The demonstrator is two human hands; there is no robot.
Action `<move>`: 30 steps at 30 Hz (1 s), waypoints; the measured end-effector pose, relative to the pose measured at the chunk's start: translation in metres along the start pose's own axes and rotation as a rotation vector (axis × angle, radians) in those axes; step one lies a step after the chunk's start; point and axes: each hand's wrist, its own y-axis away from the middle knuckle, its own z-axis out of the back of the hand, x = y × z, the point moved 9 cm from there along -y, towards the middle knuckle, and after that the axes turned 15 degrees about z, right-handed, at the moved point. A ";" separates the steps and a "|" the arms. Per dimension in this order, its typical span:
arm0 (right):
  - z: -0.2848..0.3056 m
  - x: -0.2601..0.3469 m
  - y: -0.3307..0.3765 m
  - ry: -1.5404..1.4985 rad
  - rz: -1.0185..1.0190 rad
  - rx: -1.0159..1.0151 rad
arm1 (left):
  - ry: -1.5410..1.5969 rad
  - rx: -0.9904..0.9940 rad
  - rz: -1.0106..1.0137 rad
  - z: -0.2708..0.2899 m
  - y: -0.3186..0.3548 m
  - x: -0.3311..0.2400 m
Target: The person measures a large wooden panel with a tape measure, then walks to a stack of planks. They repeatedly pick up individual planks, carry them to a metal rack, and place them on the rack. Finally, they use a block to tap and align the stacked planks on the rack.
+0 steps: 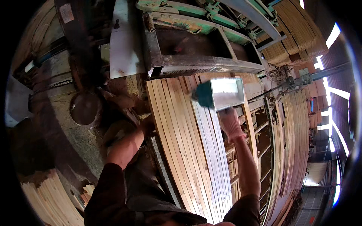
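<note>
R hand [230, 123], in a pale knit glove, is clamped on the lower end of a green metal scoop [220, 93], a boxy open-fronted thing w/ a bright inside face. Scoop is held up over the top end of the wood slats [188, 150], tilted, slightly blurred. L hand [148, 127] sits at the left edge of the slat bed, fingers curled onto or around the edge; can't tell if it grips or just rests there, since shadow hides the fingers.

Near: dark sleeves at both elbows, bare forearms running up from the lower edge. Loose bundle of thin pale sticks [49, 199] lower left, well apart from both hands.

Mid: slats lie side by side lengthwise, forming a flat bed betw. the two arms. Right of them an open wooden rack [260, 135] w/ gaps. Left of the L hand, a round dark metal disc [85, 108] on a grimy surface.

Far: rusty green-painted machine frame [196, 41] directly past the slats' top end, touching or just beside it. Upper right, tall stacks of cut timber [298, 34]; bright roof strips [332, 35] beyond.
</note>
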 end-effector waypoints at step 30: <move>0.035 0.037 0.156 0.138 -0.151 0.196 | 0.064 0.001 0.020 -0.004 -0.043 0.015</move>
